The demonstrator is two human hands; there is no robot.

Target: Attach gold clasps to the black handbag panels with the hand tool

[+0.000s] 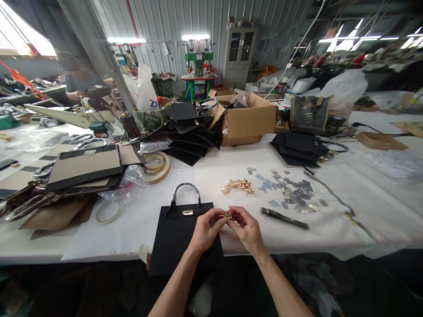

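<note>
Between the fingertips of my left hand (pixel 207 229) and my right hand (pixel 246 226) is a small gold-coloured metal fitting (pixel 228 215), pinched from both sides. Its exact kind is too small to make out. Under my left forearm lies a black handbag (pixel 176 240) with a wrapped top handle (pixel 186 186) and a gold clasp plate (pixel 187 212). Just beyond my hands is a pile of gold metal pieces (pixel 238 186). To the right, many thin grey metal plates (pixel 297 191) are scattered, with a dark flat bar-like tool (pixel 284 218) nearer me.
Tape rolls (pixel 157 167) and stacked bag panels (pixel 86 165) lie at the left. Black bag parts (pixel 190 132) and a cardboard box (pixel 249 121) stand at the back. More black bags (pixel 299 149) lie at right. A person (pixel 77 79) sits far left.
</note>
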